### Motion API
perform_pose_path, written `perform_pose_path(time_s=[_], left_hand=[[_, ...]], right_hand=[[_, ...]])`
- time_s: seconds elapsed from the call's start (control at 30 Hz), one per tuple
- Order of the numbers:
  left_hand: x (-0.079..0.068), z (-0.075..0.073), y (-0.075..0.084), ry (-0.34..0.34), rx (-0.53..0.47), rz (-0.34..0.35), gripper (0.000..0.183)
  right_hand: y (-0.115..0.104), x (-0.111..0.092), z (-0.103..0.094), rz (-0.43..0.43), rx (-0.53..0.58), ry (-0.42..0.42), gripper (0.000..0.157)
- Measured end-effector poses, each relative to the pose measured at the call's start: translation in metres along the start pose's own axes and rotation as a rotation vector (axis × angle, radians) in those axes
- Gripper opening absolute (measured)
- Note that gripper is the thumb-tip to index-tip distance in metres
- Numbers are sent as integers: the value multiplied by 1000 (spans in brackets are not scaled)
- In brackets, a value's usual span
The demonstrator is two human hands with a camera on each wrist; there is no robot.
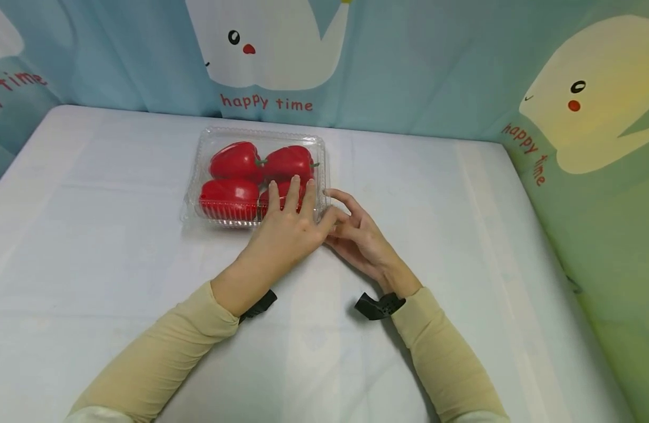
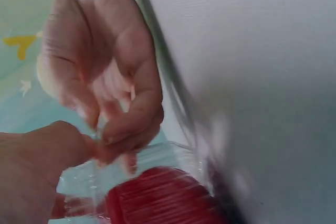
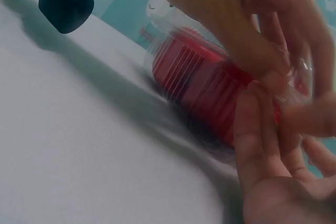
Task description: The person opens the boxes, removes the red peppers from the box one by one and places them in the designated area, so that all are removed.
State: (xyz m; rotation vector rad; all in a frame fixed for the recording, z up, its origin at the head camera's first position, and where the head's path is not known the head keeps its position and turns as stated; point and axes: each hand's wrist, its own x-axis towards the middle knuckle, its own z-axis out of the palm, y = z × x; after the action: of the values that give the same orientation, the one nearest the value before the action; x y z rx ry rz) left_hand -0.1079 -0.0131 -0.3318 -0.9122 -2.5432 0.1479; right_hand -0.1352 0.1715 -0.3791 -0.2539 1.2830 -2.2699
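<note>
Left hand [image 1: 290,228] spread on clear box [image 1: 266,136] of shiny red peppers [image 1: 231,198], by back edge of worktop [image 1: 118,252]; right hand [image 1: 368,241] pinching? can't tell.

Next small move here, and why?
Probably a light pinch on the rim of the clear box at its near-right corner: the right hand is at that corner, and the left hand lies spread over the top, so it could steady things.

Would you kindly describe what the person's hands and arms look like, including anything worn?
The left hand and right hand are gloveless, with no rings visible. The left sleeve and right sleeve are plain, light khaki and wrist-length, with whitish fabric above them on the arms. A small, angular black device shows at each wrist.
</note>
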Motion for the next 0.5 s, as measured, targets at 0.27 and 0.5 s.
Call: perform_pose_path(time_s=[0.27, 0.5], left_hand=[[1, 1, -1, -27, -16, -14, 38], [1, 1, -1, -32, -32, -13, 40]], right_hand=[[0, 3, 3, -9, 2, 16, 60], [-1, 0, 1, -12, 46, 1, 58]])
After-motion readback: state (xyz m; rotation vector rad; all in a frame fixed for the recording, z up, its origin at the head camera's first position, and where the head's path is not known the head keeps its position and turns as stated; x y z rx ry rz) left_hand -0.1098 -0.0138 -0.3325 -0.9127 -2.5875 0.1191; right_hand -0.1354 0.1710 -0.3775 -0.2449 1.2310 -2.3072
